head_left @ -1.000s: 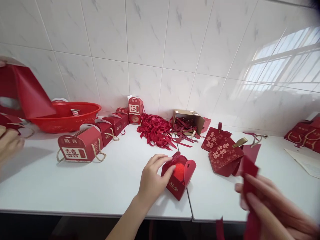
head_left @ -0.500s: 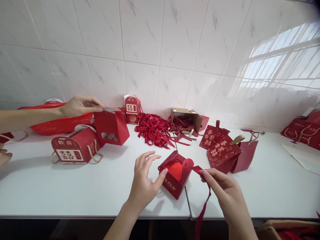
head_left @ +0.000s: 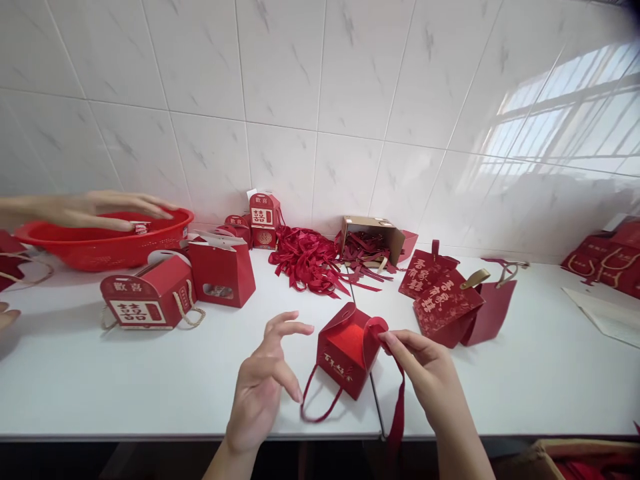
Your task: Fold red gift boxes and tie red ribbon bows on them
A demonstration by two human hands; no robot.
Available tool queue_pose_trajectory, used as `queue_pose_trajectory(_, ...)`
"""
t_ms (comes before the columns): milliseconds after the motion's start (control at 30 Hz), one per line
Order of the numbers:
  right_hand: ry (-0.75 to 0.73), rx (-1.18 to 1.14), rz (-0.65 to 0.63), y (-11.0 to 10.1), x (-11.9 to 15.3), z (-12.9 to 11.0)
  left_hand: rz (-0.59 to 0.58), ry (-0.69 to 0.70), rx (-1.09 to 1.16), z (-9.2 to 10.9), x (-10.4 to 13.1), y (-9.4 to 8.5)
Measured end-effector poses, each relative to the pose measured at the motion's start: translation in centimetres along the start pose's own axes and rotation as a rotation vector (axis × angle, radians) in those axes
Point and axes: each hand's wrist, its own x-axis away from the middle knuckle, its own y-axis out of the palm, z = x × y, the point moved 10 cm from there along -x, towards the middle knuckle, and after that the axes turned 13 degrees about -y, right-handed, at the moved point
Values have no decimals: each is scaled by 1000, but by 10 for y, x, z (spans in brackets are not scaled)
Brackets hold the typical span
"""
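Observation:
A small dark red box (head_left: 336, 367) with gold characters stands near the table's front edge, its top flaps partly raised around something bright red inside. A cord handle (head_left: 320, 420) hangs down at its front left. To the left of the box, my left hand (head_left: 263, 380) has its fingers spread, with a fingertip close to the cord. My right hand (head_left: 420, 367) pinches a dark red ribbon (head_left: 399, 413) at the box's right flap. The ribbon's loose end dangles past the table edge.
Another person's hand (head_left: 110, 208) reaches over a red basket (head_left: 100, 252). Red gift boxes (head_left: 137, 303) stand at left. Ribbons (head_left: 306, 257) lie piled near the wall beside an open carton (head_left: 374, 223). Printed red bags (head_left: 447, 307) are at right.
My left hand has moved left off the box, and the cord handle now hangs in front. My right hand has brought the ribbon to the flap. The other person's hand has left the windowed box.

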Motion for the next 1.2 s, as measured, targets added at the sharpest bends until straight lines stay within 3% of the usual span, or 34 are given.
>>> queue_pose_trajectory(67, 15, 5, 9, 0, -1, 3, 108, 1, -159, 4, -6, -3)
queue_pose_trajectory(133, 34, 29, 33, -2, -2, 5, 154, -12, -368, 5, -17, 5)
queue_pose_trajectory(333, 71, 37, 28, -3, -1, 7, -15, 33, -821, 3, -42, 61)
queue_pose_trajectory(467, 47, -11, -14, 6, -5, 4, -55, 89, -890, 2, -50, 78)
queue_pose_trajectory(767, -29, -12, -30, 12, -8, 3, 109, 150, -832, 3, -57, 70)
queue_pose_trajectory(900, -230, 176, 96, 0, -14, -20, 261, 237, -744, 31, -54, 57)
queue_pose_trajectory(1067, -375, 43, -80, 27, -20, -58, 287, 340, -642, 70, -44, 52)
queue_pose_trajectory(1133, -417, 31, -46, 17, -13, -72, 252, 251, -681, 62, -45, 49)
queue_pose_trajectory(1200, -474, 58, 76, -11, 1, -84, 147, 90, -771, 35, -49, 48)
